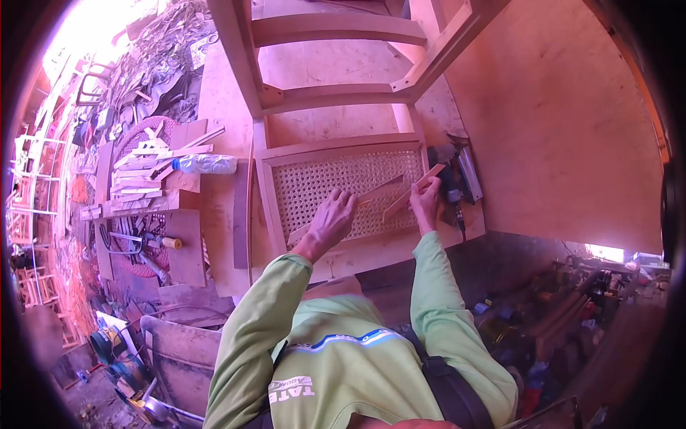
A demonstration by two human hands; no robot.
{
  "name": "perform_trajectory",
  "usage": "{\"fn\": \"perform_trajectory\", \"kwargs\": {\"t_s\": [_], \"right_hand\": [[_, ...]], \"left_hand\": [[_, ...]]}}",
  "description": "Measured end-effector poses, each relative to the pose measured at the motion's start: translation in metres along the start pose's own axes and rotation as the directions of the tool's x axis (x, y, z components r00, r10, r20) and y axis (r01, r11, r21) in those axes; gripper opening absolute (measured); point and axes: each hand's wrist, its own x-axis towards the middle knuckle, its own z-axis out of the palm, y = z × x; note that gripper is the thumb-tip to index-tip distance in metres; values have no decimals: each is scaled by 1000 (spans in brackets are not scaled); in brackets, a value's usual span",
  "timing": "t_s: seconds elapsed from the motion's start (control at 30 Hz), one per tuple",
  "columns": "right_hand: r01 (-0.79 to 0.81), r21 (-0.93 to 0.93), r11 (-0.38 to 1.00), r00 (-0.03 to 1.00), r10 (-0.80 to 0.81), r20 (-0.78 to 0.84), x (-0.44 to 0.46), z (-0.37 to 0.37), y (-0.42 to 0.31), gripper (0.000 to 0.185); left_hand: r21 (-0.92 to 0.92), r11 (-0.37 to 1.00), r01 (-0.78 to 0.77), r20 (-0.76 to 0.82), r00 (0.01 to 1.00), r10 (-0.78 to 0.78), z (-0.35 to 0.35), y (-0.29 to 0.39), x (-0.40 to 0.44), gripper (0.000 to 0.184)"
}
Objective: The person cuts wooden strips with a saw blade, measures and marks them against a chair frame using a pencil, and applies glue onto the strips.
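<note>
A wooden chair frame (325,95) lies on the workbench, with a woven cane panel (304,187) set in its lower part. Over the panel, my left hand (334,218) has its fingers closed round a thin pencil (365,202). My right hand (426,202) grips a short wooden strip (414,191), held at a slant above the cane. Between the hands, another thin strip (382,189) lies slantwise across the panel.
Right of the chair frame lies a power tool (449,175). A plastic bottle (205,164) and a pile of wood offcuts (146,171) are at the left. Below them are a clamp (123,242) and a yellow-handled tool (171,243). A large wooden board (557,129) stands at the right.
</note>
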Motion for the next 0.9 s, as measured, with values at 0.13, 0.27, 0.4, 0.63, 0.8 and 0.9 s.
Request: {"fn": "perform_trajectory", "kwargs": {"t_s": [0.13, 0.27, 0.4, 0.63, 0.8, 0.9], "right_hand": [[79, -32, 996, 996, -79, -30, 32, 6, 48, 51], [195, -6, 981, 981, -195, 14, 106, 15, 174, 58], [-9, 37, 999, 998, 7, 62, 42, -3, 48, 49], [-142, -20, 990, 988, 143, 51, 37, 0, 31, 46], [-155, 23, 988, 986, 154, 60, 36, -3, 31, 44], [-137, 22, 990, 989, 135, 65, 39, -4, 36, 43]], "left_hand": [[185, 977, -103, -85, 989, 120, -54, 11, -18, 14], [-458, 825, 330, -447, 717, -534, -150, 32, -76, 18], [-719, 541, 436, -549, 122, -827, -197, -5, -171, 10], [-890, 253, 381, -403, -393, -826, -223, -116, -327, 17], [-753, 296, 587, -544, -304, -782, -212, -168, -316, 24], [-825, 131, 550, -387, -380, -840, -212, -213, -308, 23]]}}
